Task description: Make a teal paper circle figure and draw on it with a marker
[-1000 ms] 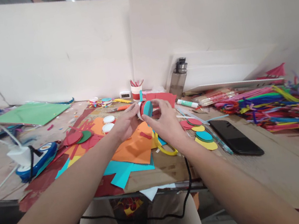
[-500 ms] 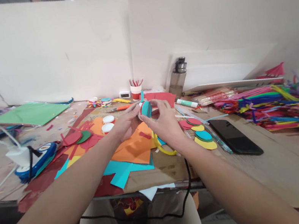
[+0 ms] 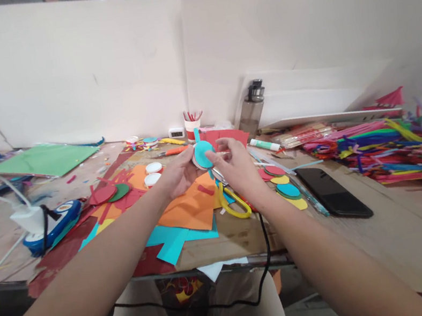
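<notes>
My left hand (image 3: 179,176) holds a small round white lid with a teal paper circle (image 3: 203,155) on its face, raised above the desk. My right hand (image 3: 237,167) is beside it on the right, thumb and fingers pinched near the circle's edge; what the pinch holds is too small to tell. A teal strip sticks up behind the circle. Under the hands lie orange paper sheets (image 3: 187,208) and yellow-handled scissors (image 3: 233,202).
Two white lids (image 3: 152,174), cut paper circles (image 3: 287,191), a black phone (image 3: 331,191), a glue stick (image 3: 265,144), a water bottle (image 3: 251,107), a cup of sticks (image 3: 191,125), a pile of coloured pipe cleaners (image 3: 389,151), a green sheet (image 3: 44,161) and a blue device with white charger (image 3: 49,223).
The lid has turned so the teal circle faces me flat instead of edge-on. My right hand has slid a little right and its fingers have come off the front of the circle.
</notes>
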Demonstrator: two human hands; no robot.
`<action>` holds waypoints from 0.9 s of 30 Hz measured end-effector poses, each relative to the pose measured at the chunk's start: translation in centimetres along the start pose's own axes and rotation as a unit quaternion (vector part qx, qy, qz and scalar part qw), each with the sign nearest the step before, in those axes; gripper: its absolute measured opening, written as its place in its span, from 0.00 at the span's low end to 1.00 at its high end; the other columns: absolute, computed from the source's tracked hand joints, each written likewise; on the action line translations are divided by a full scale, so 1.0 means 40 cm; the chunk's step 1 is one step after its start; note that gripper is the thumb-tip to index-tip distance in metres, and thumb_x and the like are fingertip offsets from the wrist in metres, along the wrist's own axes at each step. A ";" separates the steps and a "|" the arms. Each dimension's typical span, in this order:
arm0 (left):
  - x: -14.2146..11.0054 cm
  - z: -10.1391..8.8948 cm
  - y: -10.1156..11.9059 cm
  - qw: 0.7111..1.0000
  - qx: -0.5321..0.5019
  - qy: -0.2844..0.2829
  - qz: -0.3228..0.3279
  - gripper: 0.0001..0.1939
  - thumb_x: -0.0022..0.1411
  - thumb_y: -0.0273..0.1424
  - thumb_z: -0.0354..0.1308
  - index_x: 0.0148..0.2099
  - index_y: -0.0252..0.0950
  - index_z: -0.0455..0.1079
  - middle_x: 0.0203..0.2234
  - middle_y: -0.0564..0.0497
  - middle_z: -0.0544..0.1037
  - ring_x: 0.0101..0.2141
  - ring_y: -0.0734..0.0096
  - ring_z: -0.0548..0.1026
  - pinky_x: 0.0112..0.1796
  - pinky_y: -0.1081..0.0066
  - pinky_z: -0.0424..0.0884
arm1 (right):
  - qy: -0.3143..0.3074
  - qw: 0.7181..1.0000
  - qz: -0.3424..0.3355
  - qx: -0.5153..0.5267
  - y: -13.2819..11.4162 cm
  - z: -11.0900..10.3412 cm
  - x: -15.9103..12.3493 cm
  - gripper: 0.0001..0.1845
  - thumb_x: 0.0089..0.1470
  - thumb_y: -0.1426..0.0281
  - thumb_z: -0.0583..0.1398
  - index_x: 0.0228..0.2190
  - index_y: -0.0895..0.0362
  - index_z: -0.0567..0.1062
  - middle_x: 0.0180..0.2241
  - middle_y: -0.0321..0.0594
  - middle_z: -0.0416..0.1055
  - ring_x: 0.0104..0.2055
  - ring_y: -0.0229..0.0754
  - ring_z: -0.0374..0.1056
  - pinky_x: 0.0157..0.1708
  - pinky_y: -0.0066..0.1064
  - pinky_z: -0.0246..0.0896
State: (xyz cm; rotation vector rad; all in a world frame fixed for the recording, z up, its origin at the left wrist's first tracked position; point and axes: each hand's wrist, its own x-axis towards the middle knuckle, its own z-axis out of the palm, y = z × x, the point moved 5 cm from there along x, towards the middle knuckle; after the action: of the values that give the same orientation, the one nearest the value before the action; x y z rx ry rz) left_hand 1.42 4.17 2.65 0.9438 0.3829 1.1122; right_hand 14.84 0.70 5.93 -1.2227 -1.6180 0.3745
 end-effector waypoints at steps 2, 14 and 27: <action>0.004 -0.008 0.000 0.999 -0.022 0.019 -0.017 0.15 0.67 0.38 0.52 0.44 0.32 0.73 0.42 0.42 0.80 0.46 0.62 0.76 0.51 0.60 0.71 | 0.000 0.999 0.037 0.031 0.021 -0.004 0.010 0.23 0.54 0.55 0.59 0.45 0.58 0.70 0.46 0.49 0.70 0.40 0.43 0.70 0.42 0.41 0.67; 0.007 -0.008 -0.008 0.999 -0.025 -0.004 -0.032 0.19 0.69 0.38 0.45 0.50 0.33 0.72 0.45 0.41 0.79 0.46 0.62 0.77 0.49 0.59 0.72 | -0.097 0.937 0.234 0.242 0.060 0.041 -0.003 0.14 0.47 0.60 0.65 0.31 0.56 0.71 0.22 0.33 0.68 0.25 0.33 0.65 0.26 0.26 0.60; 0.002 -0.005 -0.005 1.000 -0.003 -0.021 -0.010 0.14 0.65 0.28 0.53 0.51 0.29 0.71 0.45 0.38 0.79 0.46 0.61 0.78 0.49 0.60 0.73 | -0.091 0.942 0.213 0.244 0.062 0.051 -0.002 0.14 0.46 0.61 0.66 0.27 0.56 0.68 0.22 0.32 0.68 0.24 0.33 0.64 0.25 0.25 0.59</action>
State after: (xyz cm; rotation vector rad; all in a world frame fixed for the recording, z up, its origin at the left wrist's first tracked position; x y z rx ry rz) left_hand 1.43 4.31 2.39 0.9557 0.3541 1.0723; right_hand 14.40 2.35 3.21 -1.1609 -1.2835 1.1215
